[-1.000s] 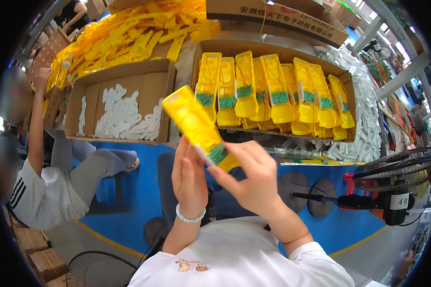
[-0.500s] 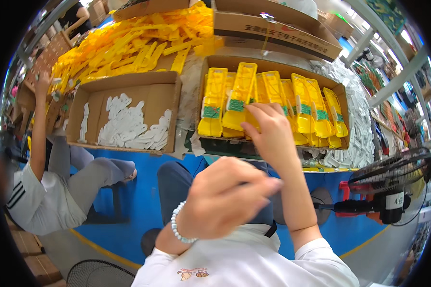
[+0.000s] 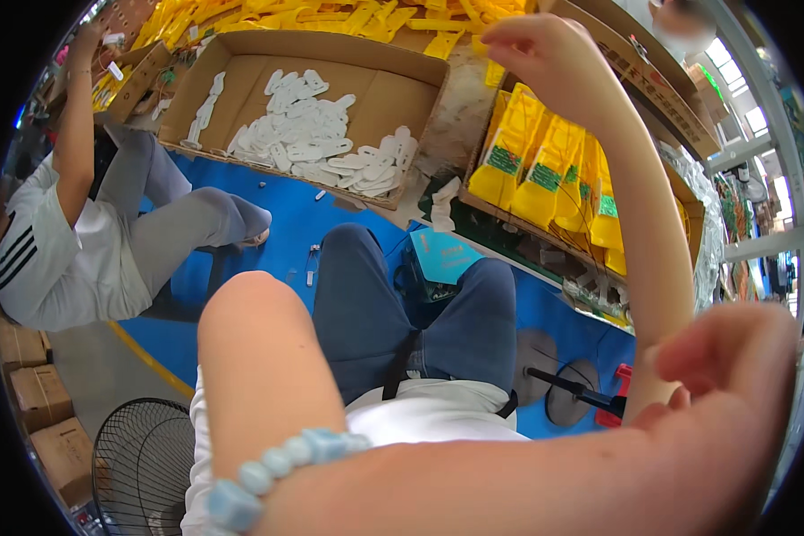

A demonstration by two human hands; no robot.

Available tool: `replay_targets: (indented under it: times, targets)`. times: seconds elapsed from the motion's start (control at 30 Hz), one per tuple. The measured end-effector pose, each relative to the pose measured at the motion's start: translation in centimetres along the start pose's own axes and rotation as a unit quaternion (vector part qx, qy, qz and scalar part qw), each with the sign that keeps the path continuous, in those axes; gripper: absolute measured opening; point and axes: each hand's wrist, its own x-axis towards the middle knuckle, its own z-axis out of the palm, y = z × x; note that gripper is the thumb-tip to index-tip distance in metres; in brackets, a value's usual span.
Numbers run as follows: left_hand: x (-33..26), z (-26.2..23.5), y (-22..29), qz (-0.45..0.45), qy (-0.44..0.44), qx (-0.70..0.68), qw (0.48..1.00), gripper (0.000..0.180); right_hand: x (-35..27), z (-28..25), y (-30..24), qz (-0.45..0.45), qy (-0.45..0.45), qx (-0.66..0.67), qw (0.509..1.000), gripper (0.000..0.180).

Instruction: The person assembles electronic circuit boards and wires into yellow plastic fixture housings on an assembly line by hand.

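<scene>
My right hand (image 3: 545, 49) is raised over the far edge of a cardboard box (image 3: 679, 192) that holds upright yellow packets (image 3: 545, 170) with green labels. Its fingers are curled and nothing shows in them. My left forearm, with a pale blue bead bracelet (image 3: 268, 473), crosses the bottom of the view close to the camera. My left hand (image 3: 732, 375) is blurred at the lower right, fingers bent; whether it holds anything is hidden. My knees in blue trousers (image 3: 393, 304) lie below.
An open cardboard box (image 3: 232, 67) of white flat pieces (image 3: 322, 147) stands at the left. Loose yellow packets (image 3: 241, 13) are piled behind it. A seated person (image 3: 62, 241) reaches up at far left. A floor fan (image 3: 143, 464), small cartons (image 3: 36, 402) and a teal booklet (image 3: 451, 255) lie around.
The yellow packet I held up a second ago is out of my hands. My right hand has gone up past the box; my left arm swung across close to the camera.
</scene>
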Motion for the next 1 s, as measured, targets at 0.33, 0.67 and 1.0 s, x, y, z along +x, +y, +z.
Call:
replay_targets:
  times: [0.33, 0.67, 1.0]
  targets:
    - [-5.5, -6.1, -2.6, -0.112, 0.058, -0.049, 0.991, 0.025, 19.8, 17.7, 5.7, -0.016, -0.336, -0.05, 0.94, 0.055]
    - [-11.0, -9.5, -3.4, -0.171, 0.116, -0.149, 0.967, 0.029, 20.5, 20.9, 6.6, 0.083, -0.192, -0.08, 0.975, 0.025]
    - [-6.9, -8.3, -10.3, -0.263, 0.318, -0.397, 0.82, 0.04, 17.6, 10.5, 1.8, 0.003, 0.086, -0.002, 0.996, 0.02]
